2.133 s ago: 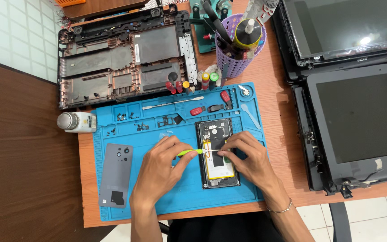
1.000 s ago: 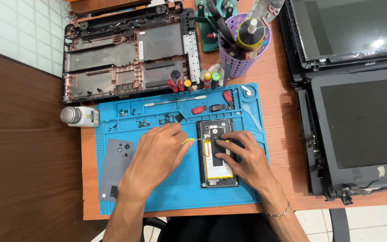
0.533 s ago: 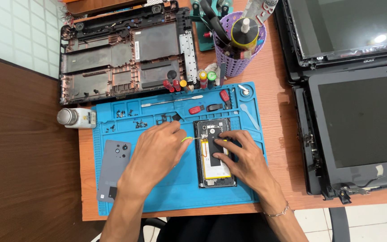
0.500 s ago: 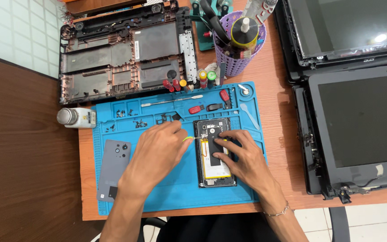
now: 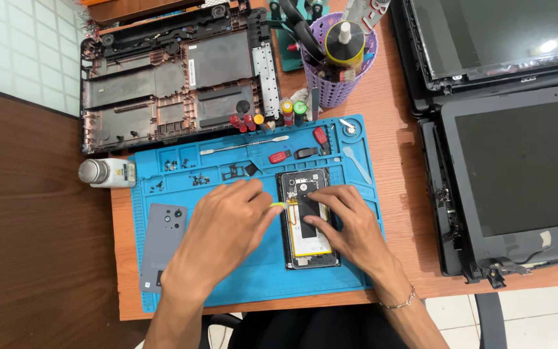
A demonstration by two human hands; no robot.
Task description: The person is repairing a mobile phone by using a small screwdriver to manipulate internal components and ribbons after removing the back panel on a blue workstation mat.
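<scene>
**Shifted slightly up the opened phone since half a second ago**

Pinched narrow around a yellow-green pry tool (image 5: 278, 205), left fingers (image 5: 256, 194) aimed at the phone's left edge. Pressed flat on the opened phone (image 5: 308, 220), right fingers (image 5: 318, 194), holding nothing. Otherwise unchanged: left hand (image 5: 224, 236), right hand (image 5: 350, 226), grey back cover (image 5: 163, 236), blue mat (image 5: 253, 284), wooden tabletop (image 5: 395, 129).

phone (image 5: 308, 223) on mat (image 5: 240, 284); back cover (image 5: 163, 242) left; bottle (image 5: 106, 173) beyond
</scene>
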